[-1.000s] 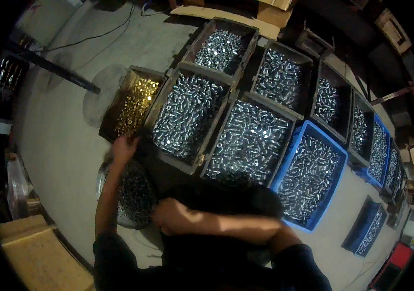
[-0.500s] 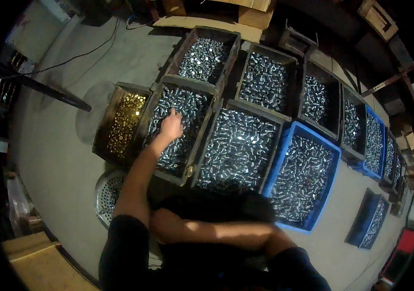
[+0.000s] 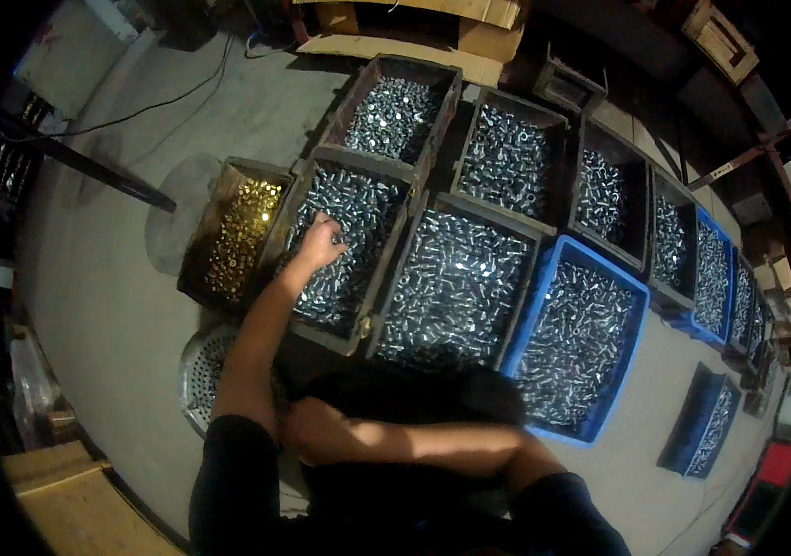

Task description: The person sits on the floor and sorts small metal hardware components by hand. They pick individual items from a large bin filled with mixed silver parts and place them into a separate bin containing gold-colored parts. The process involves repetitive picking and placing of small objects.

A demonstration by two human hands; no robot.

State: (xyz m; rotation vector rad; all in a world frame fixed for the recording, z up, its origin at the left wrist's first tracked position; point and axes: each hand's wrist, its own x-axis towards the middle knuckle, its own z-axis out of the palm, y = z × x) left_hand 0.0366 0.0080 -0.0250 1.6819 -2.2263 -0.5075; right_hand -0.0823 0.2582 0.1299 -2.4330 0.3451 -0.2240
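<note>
My left hand (image 3: 321, 243) reaches down into a dark, worn bin (image 3: 365, 332) full of small silver metal fasteners (image 3: 349, 199). Its fingers bend down and together at the surface of the pieces; whatever lies between them is too small to make out. My right forearm lies across my lap, and my right hand (image 3: 315, 432) rests beside my left elbow, its fingers hidden. Left of the bin stands a narrower dark bin (image 3: 193, 246) of gold-coloured pieces (image 3: 245, 232). On its right is another bin (image 3: 530, 269) of silver bolt-like pieces.
A perforated metal bowl (image 3: 197, 389) sits below my left forearm. A blue crate (image 3: 636, 315) of silver pieces stands to the right, with several more filled bins beyond. A dark post (image 3: 103, 171) on a round base is at the left, and cardboard (image 3: 395, 51) lies at the back.
My left hand has drawn slightly back and to the left within the bin, its fingers curling in from a more outstretched pose. My right hand stays by the left elbow.
</note>
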